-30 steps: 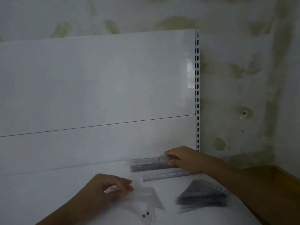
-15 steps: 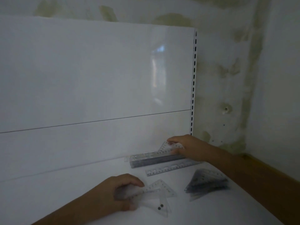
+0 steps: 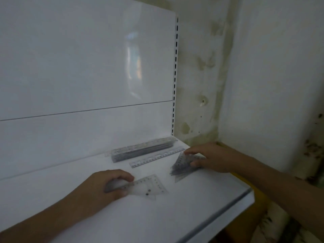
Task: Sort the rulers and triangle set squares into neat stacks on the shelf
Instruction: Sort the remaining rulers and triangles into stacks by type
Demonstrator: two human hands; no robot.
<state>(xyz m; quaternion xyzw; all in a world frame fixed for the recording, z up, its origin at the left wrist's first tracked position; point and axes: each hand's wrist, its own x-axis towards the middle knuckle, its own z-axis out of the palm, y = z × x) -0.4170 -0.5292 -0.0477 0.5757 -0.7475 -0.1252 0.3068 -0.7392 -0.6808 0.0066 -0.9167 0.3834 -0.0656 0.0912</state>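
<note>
Since a moment ago my right hand (image 3: 208, 159) has left the ruler stack (image 3: 142, 150) and now pinches the set-square pile (image 3: 184, 166); left hand (image 3: 107, 185) grips loose set squares (image 3: 149, 186); one ruler (image 3: 157, 157) lies unstacked on the shelf (image 3: 201, 216).

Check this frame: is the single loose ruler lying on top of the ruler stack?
No. The loose ruler lies flat on the shelf, in front of the ruler stack, not on it.
</note>
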